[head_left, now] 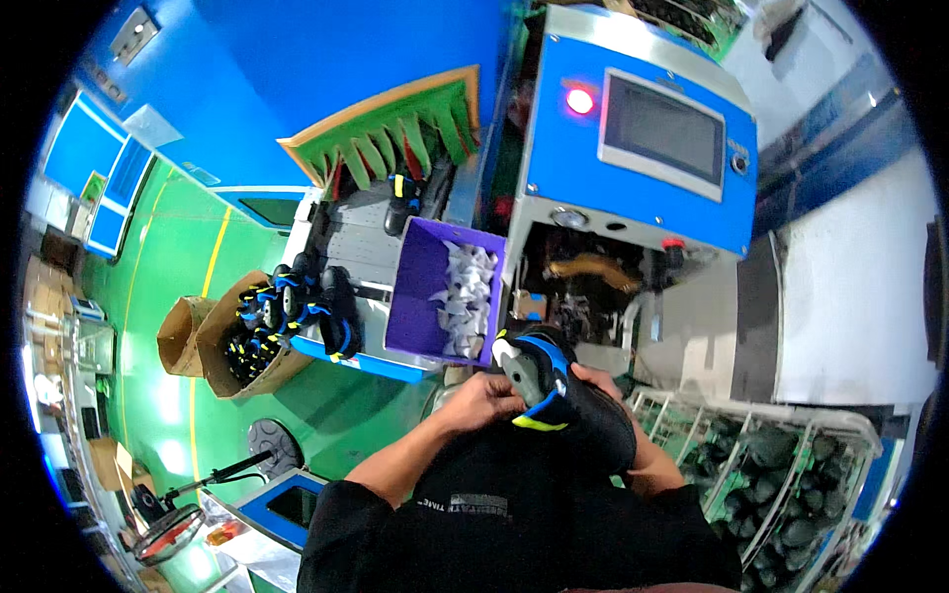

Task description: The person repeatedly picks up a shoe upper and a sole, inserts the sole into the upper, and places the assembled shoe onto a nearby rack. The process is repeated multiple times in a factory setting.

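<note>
both hands, left hand point(481, 400) and right hand point(599, 383), gripped a black-and-blue shoe point(554, 395) just below the purple bin point(420, 296) of white paper.

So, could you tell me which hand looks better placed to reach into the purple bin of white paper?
Probably the left. The left hand rests on the near side of the black shoe, just below the purple bin of white paper wads. The right hand is behind the shoe, supporting it, farther from the bin.
</note>
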The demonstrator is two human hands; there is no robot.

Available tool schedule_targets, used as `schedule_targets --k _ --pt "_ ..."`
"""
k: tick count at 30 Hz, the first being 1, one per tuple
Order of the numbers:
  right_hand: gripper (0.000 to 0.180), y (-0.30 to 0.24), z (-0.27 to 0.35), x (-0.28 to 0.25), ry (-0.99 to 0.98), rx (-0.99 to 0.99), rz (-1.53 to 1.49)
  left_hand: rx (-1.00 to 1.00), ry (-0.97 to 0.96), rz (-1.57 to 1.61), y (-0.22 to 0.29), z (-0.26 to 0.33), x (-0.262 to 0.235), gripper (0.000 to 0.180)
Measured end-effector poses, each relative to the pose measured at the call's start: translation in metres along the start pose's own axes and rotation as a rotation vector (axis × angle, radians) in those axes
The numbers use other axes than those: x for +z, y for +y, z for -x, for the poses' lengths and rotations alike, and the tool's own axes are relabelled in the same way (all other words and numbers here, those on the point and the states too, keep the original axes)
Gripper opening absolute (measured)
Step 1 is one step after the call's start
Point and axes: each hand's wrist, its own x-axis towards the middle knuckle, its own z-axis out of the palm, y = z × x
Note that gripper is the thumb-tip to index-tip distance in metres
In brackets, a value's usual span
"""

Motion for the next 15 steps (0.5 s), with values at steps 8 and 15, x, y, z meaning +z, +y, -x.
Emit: schedule_targets --k 8,15 --pt "0.06 -0.007 0.035 -0.105 0.196 -0.489 0.372 0.041 -0.437 0.074 0.049 -0.003 0.048 0.031" --pt "0.098 -0.009 0.045 -0.095 0.086 -0.423 0.574 -0.225 0.052 0.337 -0.031 -0.096 0.049 0.059"
